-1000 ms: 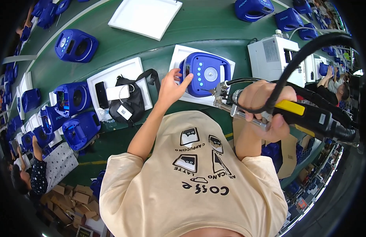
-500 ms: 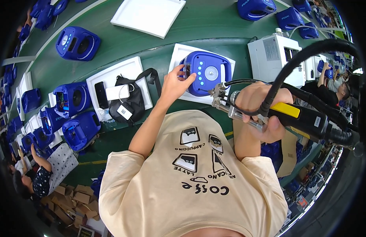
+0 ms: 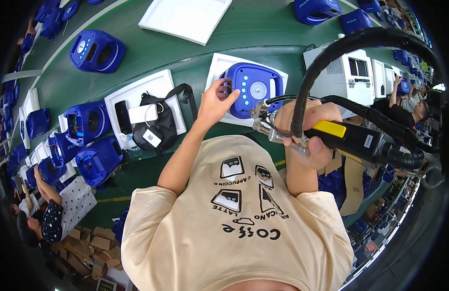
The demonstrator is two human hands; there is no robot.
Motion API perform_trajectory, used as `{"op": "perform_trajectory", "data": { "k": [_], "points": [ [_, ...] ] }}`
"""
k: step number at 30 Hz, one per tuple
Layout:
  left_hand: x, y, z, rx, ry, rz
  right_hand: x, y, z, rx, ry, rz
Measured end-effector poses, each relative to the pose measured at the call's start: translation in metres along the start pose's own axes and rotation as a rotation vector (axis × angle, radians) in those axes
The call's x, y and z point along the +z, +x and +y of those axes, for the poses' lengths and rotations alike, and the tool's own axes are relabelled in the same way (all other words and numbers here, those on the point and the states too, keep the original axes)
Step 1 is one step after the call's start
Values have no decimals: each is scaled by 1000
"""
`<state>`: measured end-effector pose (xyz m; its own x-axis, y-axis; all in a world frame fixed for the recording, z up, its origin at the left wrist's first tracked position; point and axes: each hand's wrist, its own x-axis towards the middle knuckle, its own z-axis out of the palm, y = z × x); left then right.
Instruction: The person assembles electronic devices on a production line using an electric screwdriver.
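Blue speaker (image 3: 257, 87) is sitting on a white foam tray (image 3: 223, 62). Left hand (image 3: 215, 104) is touching the speaker above the tray's left side, thumb and fingers sitting spread apart. Right hand (image 3: 309, 121) is clamping round a black-and-yellow tool (image 3: 353, 137), metal head hanging by the tray's near right corner, can't tell if it's touching. A black bag (image 3: 165, 128) is lying left of the tray.

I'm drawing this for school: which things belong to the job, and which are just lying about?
In the job:
blue casing, left hand on it
white foam tray beneath it
black-and-yellow tool in the right hand

Seemingly just lying about:
black phone
small white gadget
black bag
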<state>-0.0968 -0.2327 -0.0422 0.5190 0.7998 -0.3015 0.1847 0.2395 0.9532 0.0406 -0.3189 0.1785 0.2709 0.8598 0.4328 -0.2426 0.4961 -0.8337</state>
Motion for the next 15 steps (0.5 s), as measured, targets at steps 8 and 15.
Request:
{"op": "perform_trajectory", "data": {
  "k": [8, 15],
  "points": [
    [1, -2, -17, -19, -39, 17, 0, -8, -2, 1, -41, -101],
    [8, -7, 8, -50, -105, 40, -28, 37, -72, 57, 147, -122]
  ]
}}
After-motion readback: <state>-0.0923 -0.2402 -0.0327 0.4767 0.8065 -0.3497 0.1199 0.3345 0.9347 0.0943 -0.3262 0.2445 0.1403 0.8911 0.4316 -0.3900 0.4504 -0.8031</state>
